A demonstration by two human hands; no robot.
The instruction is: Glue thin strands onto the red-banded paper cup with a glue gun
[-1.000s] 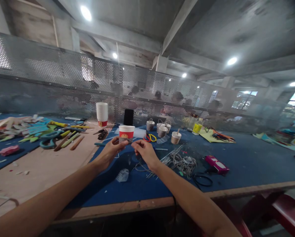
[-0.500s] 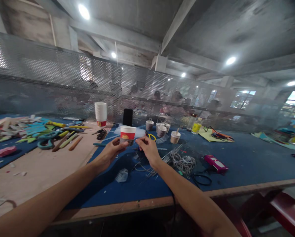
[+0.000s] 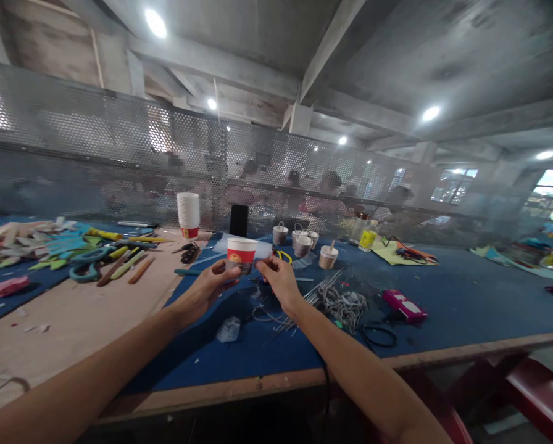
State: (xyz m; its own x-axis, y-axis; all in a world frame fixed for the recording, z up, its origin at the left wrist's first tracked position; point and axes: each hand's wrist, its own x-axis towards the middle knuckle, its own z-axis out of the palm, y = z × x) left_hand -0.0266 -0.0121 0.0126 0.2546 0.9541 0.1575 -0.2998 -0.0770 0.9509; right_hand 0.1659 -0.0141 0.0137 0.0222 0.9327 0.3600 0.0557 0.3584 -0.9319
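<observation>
Blue bench (image 3: 466, 302) below a mesh screen (image 3: 95, 135): over the last second both hands have risen to the cup (image 3: 242, 249) at frame centre. Its base sits in the left hand (image 3: 207, 288) grip, while the right hand (image 3: 280, 280) grip is pinched shut at its lower right edge, on what I cannot tell. Wires (image 3: 345, 303) lie lower right of the hands, scissors (image 3: 283, 256) just behind.

Cup (image 3: 242, 248) base hidden behind left hand (image 3: 209, 287); what the right hand (image 3: 279, 280) pinches, too small to tell; people (image 3: 327, 185) beyond mesh (image 3: 73, 142) blurred.
</observation>
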